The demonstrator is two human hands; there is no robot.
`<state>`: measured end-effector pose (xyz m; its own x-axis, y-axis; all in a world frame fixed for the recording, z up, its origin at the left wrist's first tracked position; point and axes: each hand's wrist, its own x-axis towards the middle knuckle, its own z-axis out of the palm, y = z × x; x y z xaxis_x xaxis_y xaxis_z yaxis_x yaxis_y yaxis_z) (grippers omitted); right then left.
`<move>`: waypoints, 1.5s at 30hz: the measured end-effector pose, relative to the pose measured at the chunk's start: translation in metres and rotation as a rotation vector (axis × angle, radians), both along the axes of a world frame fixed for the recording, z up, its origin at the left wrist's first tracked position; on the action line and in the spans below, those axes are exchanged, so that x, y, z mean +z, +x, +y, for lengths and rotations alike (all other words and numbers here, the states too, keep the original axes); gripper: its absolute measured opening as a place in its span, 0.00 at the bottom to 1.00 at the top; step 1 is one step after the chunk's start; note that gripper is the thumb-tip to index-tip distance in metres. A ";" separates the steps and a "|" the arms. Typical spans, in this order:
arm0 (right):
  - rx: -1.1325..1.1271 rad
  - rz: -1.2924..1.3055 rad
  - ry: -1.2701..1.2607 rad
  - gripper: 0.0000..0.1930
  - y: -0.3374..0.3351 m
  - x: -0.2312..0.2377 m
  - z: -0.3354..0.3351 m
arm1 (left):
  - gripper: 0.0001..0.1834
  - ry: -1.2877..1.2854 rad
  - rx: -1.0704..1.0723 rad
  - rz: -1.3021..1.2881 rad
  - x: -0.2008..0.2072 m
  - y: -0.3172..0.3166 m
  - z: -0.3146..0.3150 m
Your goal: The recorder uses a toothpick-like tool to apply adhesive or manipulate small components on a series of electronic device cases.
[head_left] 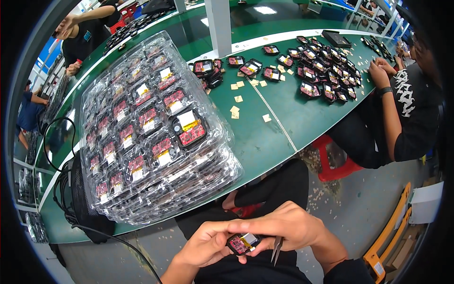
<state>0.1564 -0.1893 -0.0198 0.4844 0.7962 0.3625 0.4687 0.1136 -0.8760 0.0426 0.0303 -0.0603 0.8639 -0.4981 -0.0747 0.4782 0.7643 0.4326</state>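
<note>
Over my lap, my left hand (pixel 204 244) grips a small black device housing (pixel 239 244) by its edge. Inside the housing are a red circuit board, a strip of yellow tape and a white-silver block. My right hand (pixel 298 228) is closed around metal tweezers (pixel 276 253), whose tips point down and away from the housing. Its fingers reach over the housing and also touch it, partly covering its far side. Beyond my hands to the left, a stack of clear plastic trays (pixel 215 163) holds rows of similar housings; one housing (pixel 188 128) lies on top at the right.
A green worktable (pixel 255 142) with a pale seam spans ahead. Many loose housings (pixel 326 66) and small yellowish paper squares (pixel 235 112) lie there. A white post (pixel 218 28) rises behind. Black cables (pixel 101 233) hang at left. A co-worker (pixel 402 104) sits at right near a red stool (pixel 326 158).
</note>
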 end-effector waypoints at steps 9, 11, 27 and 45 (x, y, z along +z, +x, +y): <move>-0.233 0.087 -0.066 0.31 -0.006 -0.007 -0.010 | 0.38 -0.156 0.086 0.072 -0.009 -0.004 -0.012; -0.282 0.105 -0.085 0.31 -0.008 -0.007 -0.012 | 0.36 -0.250 0.112 0.083 -0.012 -0.001 -0.018; -0.565 -0.657 -0.272 0.20 -0.030 -0.027 -0.010 | 0.35 0.092 0.495 0.113 -0.009 0.001 -0.044; -0.560 -0.278 -0.225 0.16 -0.032 -0.024 -0.002 | 0.34 0.197 0.553 0.020 -0.016 -0.005 -0.047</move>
